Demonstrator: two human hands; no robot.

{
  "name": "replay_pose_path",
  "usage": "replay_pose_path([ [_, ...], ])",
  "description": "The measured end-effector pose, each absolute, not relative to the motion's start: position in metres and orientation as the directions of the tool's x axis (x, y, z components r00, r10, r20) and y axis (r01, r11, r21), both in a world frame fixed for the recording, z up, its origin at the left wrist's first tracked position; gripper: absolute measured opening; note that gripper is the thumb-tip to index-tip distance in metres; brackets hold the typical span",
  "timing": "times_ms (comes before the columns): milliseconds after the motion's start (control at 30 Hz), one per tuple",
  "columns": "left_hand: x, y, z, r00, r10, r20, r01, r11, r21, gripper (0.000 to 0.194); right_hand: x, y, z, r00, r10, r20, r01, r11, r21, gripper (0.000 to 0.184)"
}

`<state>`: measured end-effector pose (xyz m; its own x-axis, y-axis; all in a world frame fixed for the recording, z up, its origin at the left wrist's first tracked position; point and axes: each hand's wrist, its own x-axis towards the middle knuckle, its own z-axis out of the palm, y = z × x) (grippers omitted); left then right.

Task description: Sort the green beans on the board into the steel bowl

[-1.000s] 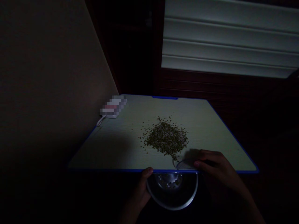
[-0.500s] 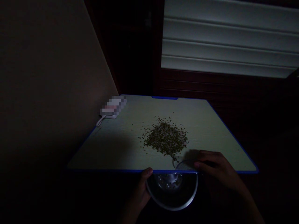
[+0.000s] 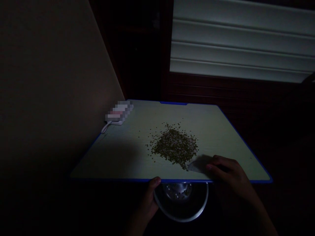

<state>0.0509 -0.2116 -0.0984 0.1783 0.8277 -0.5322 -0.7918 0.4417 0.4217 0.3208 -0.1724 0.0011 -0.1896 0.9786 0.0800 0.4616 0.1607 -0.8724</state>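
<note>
A heap of small green beans (image 3: pixel 175 146) lies in the middle of a pale tabletop with a blue rim (image 3: pixel 123 180). Just below the table's near edge, my left hand (image 3: pixel 147 200) grips the rim of a round metal bowl (image 3: pixel 181 205), thumb on top; a few beans lie inside the bowl. My right hand (image 3: pixel 230 175) rests on the table at the heap's near right, fingers curled round a small thin clear piece (image 3: pixel 195 166) that touches the heap's edge. What that piece is I cannot make out.
A white device with a cable (image 3: pixel 117 115) sits at the table's far left corner, against a plain wall (image 3: pixel 49 82). White slatted blinds (image 3: pixel 241 39) hang behind. The room is very dark around the table.
My right hand has slid the clear piece away from the table's near edge, up toward the heap. The left hand and bowl have stayed put.
</note>
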Motion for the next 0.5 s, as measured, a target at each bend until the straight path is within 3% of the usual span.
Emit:
replay_pose_path([
  [233, 0.0506, -0.2130, -0.0980, 0.155, 0.829, -0.538, -0.810, 0.418, 0.411, 0.008, 0.3215, -0.1712, 0.0023, -0.254, 0.964, 0.080, 0.478, 0.197, -0.856, 0.025],
  [500, 0.0503, -0.2122, -0.0981, 0.187, 0.825, -0.533, -0.779, 0.455, 0.431, 0.017, 0.3211, -0.1725, 0.0028, -0.286, 0.955, 0.079, 0.465, 0.210, -0.860, 0.024],
])
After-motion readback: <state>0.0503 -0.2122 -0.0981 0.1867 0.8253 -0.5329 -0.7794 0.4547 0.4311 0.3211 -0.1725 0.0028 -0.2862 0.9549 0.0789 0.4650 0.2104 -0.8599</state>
